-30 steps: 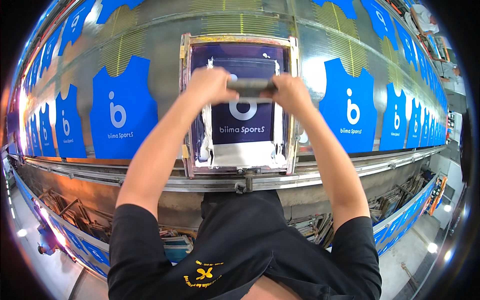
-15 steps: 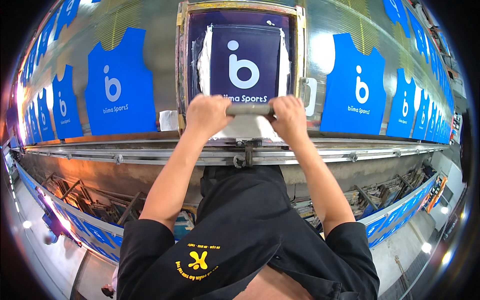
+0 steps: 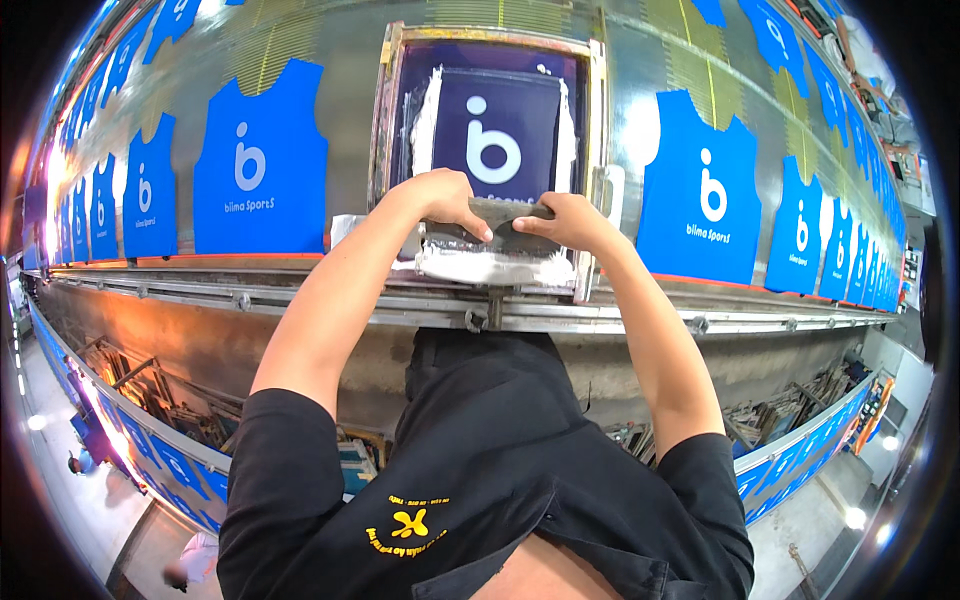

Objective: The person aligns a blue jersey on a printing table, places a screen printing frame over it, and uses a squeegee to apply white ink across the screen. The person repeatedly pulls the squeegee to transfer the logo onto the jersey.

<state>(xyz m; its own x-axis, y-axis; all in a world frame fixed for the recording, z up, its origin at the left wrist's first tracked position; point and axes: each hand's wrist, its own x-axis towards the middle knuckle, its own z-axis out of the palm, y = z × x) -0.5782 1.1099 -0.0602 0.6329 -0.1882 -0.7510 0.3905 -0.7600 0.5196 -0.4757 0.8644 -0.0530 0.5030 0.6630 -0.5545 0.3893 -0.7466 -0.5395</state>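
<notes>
My left hand [image 3: 448, 200] and my right hand [image 3: 562, 220] grip the two ends of a wide, dark squeegee [image 3: 505, 230], thumbs on its near face. It lies crosswise in the near part of a screen-printing frame [image 3: 598, 120]. The screen shows a pale logo [image 3: 495, 150] on dark purple, its lower part hidden by the squeegee. A thick band of white ink [image 3: 480, 268] lies just below the blade, with white smears along both sides.
Blue garment pieces [image 3: 260, 130] with white prints lie in a row on the long table, left and right [image 3: 695, 155] of the screen. A metal rail [image 3: 640, 322] runs along the near edge. Old frames [image 3: 790, 400] are stacked below. Other people [image 3: 190, 565] appear at the rims.
My hands and the squeegee have moved from the middle of the screen to its near end, uncovering the upper logo. My thumbs now lie along the squeegee's face. The view has shifted slightly.
</notes>
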